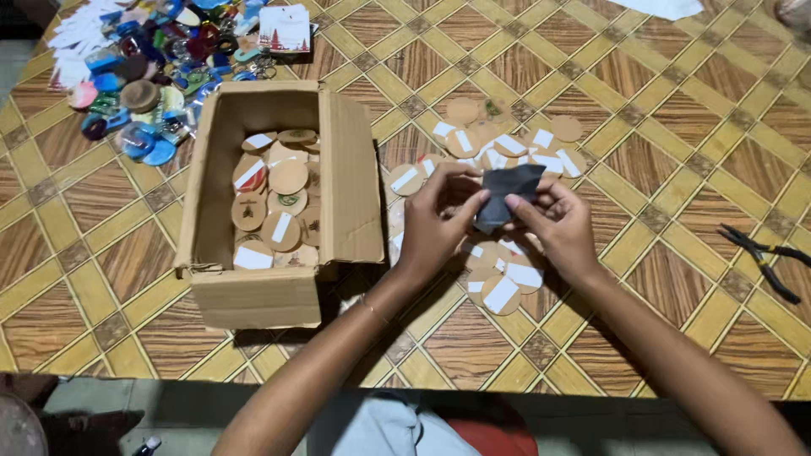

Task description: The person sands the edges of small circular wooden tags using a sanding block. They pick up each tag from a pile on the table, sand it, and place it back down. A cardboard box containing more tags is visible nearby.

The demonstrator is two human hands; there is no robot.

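Right, both hands up over the middle of the tabletop point(693, 127), working one dark grey scrap point(507, 196), looks like sandpaper or cloth, can't tell which. Left hand point(435, 224) is grasping its left side, thumb and fingers pinched on it; right hand point(553, 221) pinches the lower right edge with thumb and forefinger. Whether a disc is tucked behind the scrap, I can't tell, it's hidden. Under and beyond my hands lies a loose heap of round wooden discs point(507, 148), several with white strips, more of them just below my wrists toward the near edge. Risk as I see it: a loose pinch lets the scrap slip down into the heap, and a dropped wrist would scatter discs, the nearest ones being close enough to the near edge to roll off. Open cardboard box point(351, 181) sits just left of my left hand, flap standing close to the knuckles, so a sideways elbow move could knock it; it holds more discs. Far left corner is packed with coloured keyring pieces point(144, 76), no room there. Black pliers point(764, 257) lie near the right edge, well apart. Best open room is the patterned surface right of the heap and toward the far right.
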